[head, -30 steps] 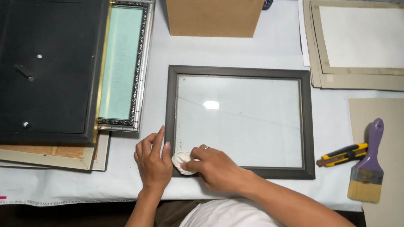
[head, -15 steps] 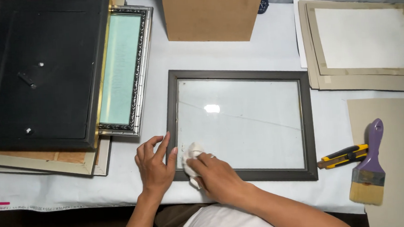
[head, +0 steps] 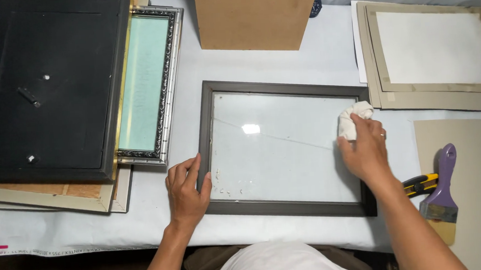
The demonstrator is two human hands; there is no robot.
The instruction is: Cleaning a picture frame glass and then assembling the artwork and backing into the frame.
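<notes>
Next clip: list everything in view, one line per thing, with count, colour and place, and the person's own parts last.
picture frame: 1, dark grey, glazed, table centre
cloth: 1, white, on the glass near the frame's right edge
ornate frame: 1, silver with green panel, left of centre
black frame back: 1, black, far left, atop a stack
cardboard box: 1, brown, top centre
mat boards: a few, beige, top right
board: 1, tan, lower right
paintbrush: 1, purple handle, on that board
utility knife: 1, yellow and black, beside the brush
table cover: 1, white
left hand: on the frame's left edge
right hand: holding the cloth

Glossy glass point(head: 275, 149) in matt dark frame point(head: 289, 207), perhaps wood; soft white cloth point(head: 352, 118).
</notes>
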